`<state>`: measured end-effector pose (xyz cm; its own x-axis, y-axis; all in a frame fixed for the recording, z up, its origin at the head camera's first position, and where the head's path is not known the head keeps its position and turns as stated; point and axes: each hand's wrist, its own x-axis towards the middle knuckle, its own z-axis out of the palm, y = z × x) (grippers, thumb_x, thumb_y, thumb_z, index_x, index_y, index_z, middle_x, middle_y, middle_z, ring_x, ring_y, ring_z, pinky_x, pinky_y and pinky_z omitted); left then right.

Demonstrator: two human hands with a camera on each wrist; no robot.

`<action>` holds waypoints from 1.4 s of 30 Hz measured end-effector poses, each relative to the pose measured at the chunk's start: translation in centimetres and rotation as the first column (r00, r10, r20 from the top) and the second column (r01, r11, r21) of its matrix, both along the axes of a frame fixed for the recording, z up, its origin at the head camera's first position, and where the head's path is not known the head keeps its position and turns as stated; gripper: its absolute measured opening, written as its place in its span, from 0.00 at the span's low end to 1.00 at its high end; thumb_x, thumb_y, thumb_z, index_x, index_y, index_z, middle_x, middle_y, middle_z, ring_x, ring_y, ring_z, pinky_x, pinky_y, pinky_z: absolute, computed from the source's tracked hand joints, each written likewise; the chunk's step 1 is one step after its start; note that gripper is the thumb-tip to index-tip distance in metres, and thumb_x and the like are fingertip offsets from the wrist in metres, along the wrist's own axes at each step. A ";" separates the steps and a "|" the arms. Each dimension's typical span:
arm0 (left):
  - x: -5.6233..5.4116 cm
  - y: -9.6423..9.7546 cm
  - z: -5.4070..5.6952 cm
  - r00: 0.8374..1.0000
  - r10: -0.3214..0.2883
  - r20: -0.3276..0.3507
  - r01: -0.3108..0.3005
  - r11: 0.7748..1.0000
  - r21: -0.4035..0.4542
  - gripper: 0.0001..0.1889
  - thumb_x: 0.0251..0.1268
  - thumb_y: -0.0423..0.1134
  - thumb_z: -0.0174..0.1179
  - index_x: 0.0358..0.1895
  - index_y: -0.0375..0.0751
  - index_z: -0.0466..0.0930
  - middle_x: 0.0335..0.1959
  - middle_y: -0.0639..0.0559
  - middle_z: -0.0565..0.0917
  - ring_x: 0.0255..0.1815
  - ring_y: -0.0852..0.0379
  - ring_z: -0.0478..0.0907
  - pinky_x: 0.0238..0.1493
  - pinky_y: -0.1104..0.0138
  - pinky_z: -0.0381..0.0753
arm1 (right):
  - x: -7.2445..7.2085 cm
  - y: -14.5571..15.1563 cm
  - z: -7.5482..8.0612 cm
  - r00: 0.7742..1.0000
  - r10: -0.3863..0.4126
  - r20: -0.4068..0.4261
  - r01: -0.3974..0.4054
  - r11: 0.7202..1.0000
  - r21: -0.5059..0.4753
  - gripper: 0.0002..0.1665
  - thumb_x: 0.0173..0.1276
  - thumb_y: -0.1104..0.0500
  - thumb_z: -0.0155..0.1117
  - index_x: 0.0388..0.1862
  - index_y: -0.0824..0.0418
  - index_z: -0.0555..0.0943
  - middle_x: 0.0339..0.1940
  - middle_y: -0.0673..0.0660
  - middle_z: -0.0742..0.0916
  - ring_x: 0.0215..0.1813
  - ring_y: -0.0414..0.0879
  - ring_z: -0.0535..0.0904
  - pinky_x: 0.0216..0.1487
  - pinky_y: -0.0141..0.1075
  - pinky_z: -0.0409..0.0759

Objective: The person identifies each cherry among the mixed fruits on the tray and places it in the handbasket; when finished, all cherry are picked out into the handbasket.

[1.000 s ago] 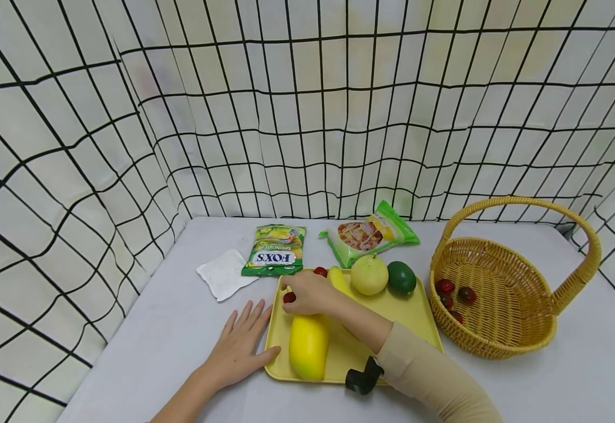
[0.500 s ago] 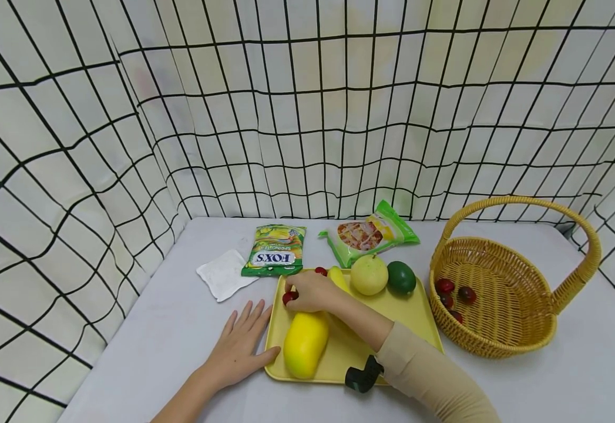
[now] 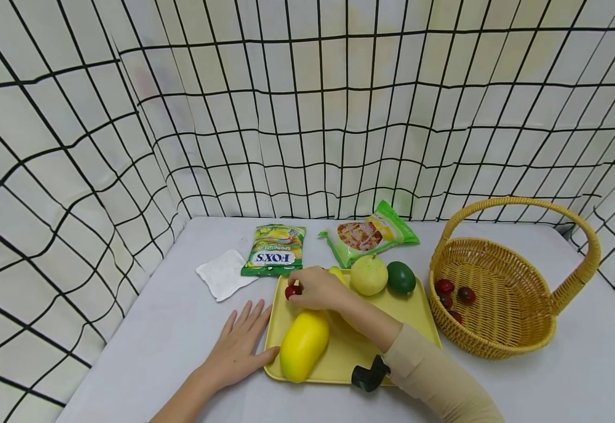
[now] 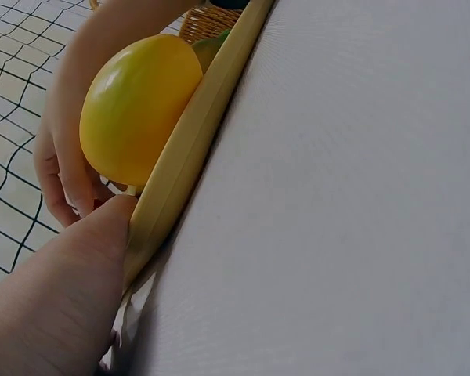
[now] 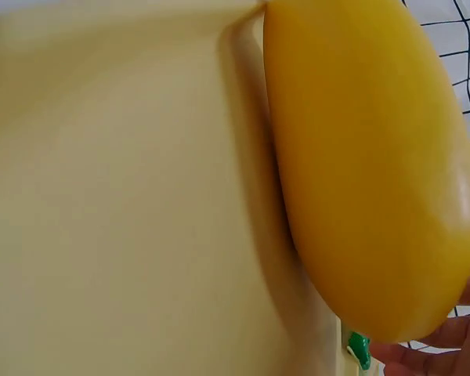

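Observation:
In the head view my right hand (image 3: 318, 289) pinches a dark red cherry (image 3: 293, 291) between thumb and fingers, over the left back part of the yellow tray (image 3: 381, 335). Just in front of that hand a yellow mango (image 3: 304, 346) lies aslant in the tray. The mango (image 5: 368, 172) fills much of the right wrist view, where the cherry is out of sight. My left hand (image 3: 239, 349) lies flat on the white table with fingers spread, its thumb at the tray's left rim. The left wrist view shows that thumb (image 4: 70, 282) against the tray edge (image 4: 180, 164).
A banana (image 3: 337, 274), partly hidden, a pale round pear (image 3: 369, 275) and a dark green fruit (image 3: 401, 278) line the tray's back. A handled wicker basket (image 3: 518, 294) with several cherries (image 3: 445, 286) stands right. Behind lie a FOX'S bag (image 3: 275, 249), a green snack packet (image 3: 368, 235) and a white packet (image 3: 226, 274).
My right hand has shifted slightly back and right with the cherry. The mango has turned, its near end swinging left. A red fruit at the tray's back is now hidden. The left hand stays put.

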<state>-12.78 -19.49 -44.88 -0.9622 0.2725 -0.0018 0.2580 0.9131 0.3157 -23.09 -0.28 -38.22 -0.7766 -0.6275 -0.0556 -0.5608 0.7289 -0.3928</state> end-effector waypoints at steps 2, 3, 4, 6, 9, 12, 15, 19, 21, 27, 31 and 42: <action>-0.1 0.0 0.0 1.000 -0.002 -0.002 0.002 1.000 -0.001 0.44 0.57 0.67 0.48 0.72 0.45 0.51 0.72 0.46 0.50 0.72 0.46 0.39 0.67 0.46 0.34 | 0.0 0.3 0.3 1.000 -0.008 0.007 0.008 1.000 -0.004 0.16 0.59 0.49 0.64 0.45 0.53 0.80 0.30 0.46 0.80 0.34 0.41 0.73 0.33 0.30 0.72; -0.1 0.1 0.1 1.000 -0.003 -0.003 0.003 1.000 0.000 0.44 0.57 0.67 0.48 0.72 0.45 0.51 0.72 0.46 0.50 0.72 0.46 0.39 0.67 0.46 0.34 | 0.0 0.5 0.4 1.000 -0.011 0.010 0.011 1.000 -0.004 0.16 0.59 0.49 0.64 0.45 0.53 0.80 0.31 0.46 0.80 0.34 0.41 0.73 0.34 0.30 0.72; -0.2 0.1 0.1 1.000 -0.002 -0.005 0.002 1.000 0.001 0.44 0.57 0.67 0.48 0.72 0.45 0.51 0.72 0.46 0.50 0.72 0.46 0.39 0.67 0.46 0.34 | 0.0 0.6 0.6 1.000 -0.015 0.011 0.015 1.000 -0.004 0.16 0.59 0.49 0.64 0.45 0.53 0.79 0.31 0.46 0.80 0.34 0.41 0.73 0.34 0.30 0.72; -0.2 0.1 0.1 1.000 -0.003 -0.010 0.003 1.000 0.001 0.44 0.57 0.67 0.47 0.72 0.45 0.51 0.72 0.46 0.50 0.72 0.46 0.39 0.67 0.46 0.34 | 0.1 1.0 0.8 1.000 -0.016 0.006 0.016 1.000 -0.007 0.16 0.59 0.50 0.64 0.45 0.54 0.79 0.32 0.46 0.81 0.35 0.41 0.73 0.35 0.30 0.73; -0.3 0.2 0.2 1.000 -0.005 -0.013 0.005 1.000 0.000 0.44 0.57 0.67 0.48 0.71 0.45 0.52 0.72 0.46 0.50 0.72 0.46 0.40 0.67 0.46 0.34 | 0.1 1.6 1.1 1.000 -0.016 0.003 0.016 0.999 -0.029 0.17 0.59 0.51 0.63 0.45 0.55 0.79 0.34 0.48 0.82 0.36 0.41 0.74 0.36 0.30 0.74; -0.3 0.2 0.2 1.000 -0.006 -0.008 0.006 1.000 -0.002 0.44 0.57 0.67 0.48 0.71 0.45 0.52 0.72 0.46 0.50 0.72 0.46 0.39 0.67 0.46 0.34 | 0.3 2.2 1.3 1.000 -0.012 0.013 0.013 0.998 -0.068 0.17 0.59 0.52 0.63 0.46 0.56 0.79 0.35 0.48 0.82 0.38 0.42 0.75 0.37 0.30 0.75; -0.2 0.2 0.2 1.000 -0.004 -0.004 0.004 1.000 0.001 0.44 0.57 0.67 0.48 0.71 0.45 0.52 0.72 0.46 0.50 0.73 0.46 0.39 0.67 0.46 0.34 | 0.5 2.8 1.5 1.000 -0.008 0.024 0.011 0.993 -0.119 0.16 0.60 0.53 0.62 0.47 0.56 0.78 0.36 0.49 0.82 0.40 0.45 0.76 0.38 0.30 0.75; -0.2 0.2 0.2 1.000 -0.003 -0.005 0.003 1.000 0.002 0.44 0.57 0.67 0.48 0.72 0.45 0.51 0.72 0.46 0.50 0.73 0.46 0.39 0.67 0.46 0.34 | 1.0 3.5 2.0 1.000 0.006 0.003 -0.005 0.985 -0.174 0.15 0.61 0.54 0.63 0.46 0.56 0.78 0.35 0.49 0.81 0.39 0.47 0.77 0.37 0.31 0.75; -0.3 0.2 0.2 1.000 -0.003 -0.006 0.003 1.000 0.001 0.44 0.57 0.67 0.48 0.72 0.45 0.51 0.72 0.47 0.50 0.73 0.46 0.39 0.67 0.46 0.33 | 1.3 4.0 2.3 1.000 0.005 -0.013 -0.007 0.981 -0.192 0.15 0.60 0.54 0.63 0.46 0.56 0.78 0.34 0.48 0.81 0.38 0.47 0.76 0.36 0.31 0.75; -0.3 0.2 0.1 1.000 -0.001 -0.002 0.001 1.000 -0.001 0.44 0.56 0.67 0.48 0.72 0.45 0.51 0.72 0.46 0.50 0.73 0.46 0.39 0.67 0.46 0.34 | 2.1 5.3 3.0 0.999 -0.028 -0.047 0.018 0.977 -0.211 0.16 0.60 0.53 0.64 0.47 0.55 0.78 0.36 0.47 0.82 0.40 0.46 0.77 0.38 0.31 0.75; -0.2 0.1 0.2 1.000 -0.001 -0.004 0.001 1.000 0.003 0.44 0.56 0.66 0.49 0.71 0.44 0.52 0.72 0.46 0.50 0.72 0.45 0.40 0.67 0.46 0.34 | 2.5 6.2 3.4 0.996 -0.042 -0.074 0.025 0.976 -0.216 0.15 0.61 0.53 0.63 0.47 0.54 0.78 0.36 0.45 0.81 0.41 0.46 0.76 0.39 0.31 0.75; 0.0 0.0 0.1 1.000 0.000 -0.002 0.000 1.000 0.005 0.44 0.57 0.66 0.50 0.71 0.43 0.51 0.72 0.45 0.50 0.72 0.45 0.40 0.67 0.46 0.35 | 3.9 8.9 3.6 0.977 -0.077 -0.199 0.030 0.974 -0.226 0.17 0.59 0.54 0.65 0.47 0.57 0.80 0.39 0.48 0.83 0.42 0.46 0.77 0.42 0.36 0.76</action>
